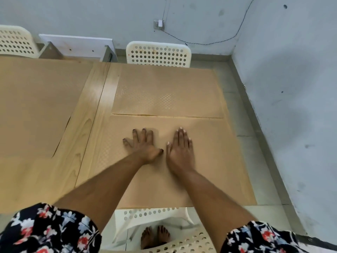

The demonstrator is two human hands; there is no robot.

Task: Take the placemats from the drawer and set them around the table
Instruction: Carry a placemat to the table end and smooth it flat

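Note:
A tan placemat point(215, 161) lies flat on the near right part of the wooden table point(91, 114). My left hand point(144, 145) and my right hand point(180, 150) rest palm-down on it side by side, fingers spread, holding nothing. A second tan placemat point(167, 92) lies just beyond, its near edge almost touching the first. A third placemat point(34, 106) covers the left part of the table. No drawer interior shows.
White perforated chairs stand at the far side point(158, 53), far left point(16, 41) and right under me point(155, 216). A white open drawer unit point(76, 45) sits behind the table. Grey wall and tiled floor point(255, 143) run along the right.

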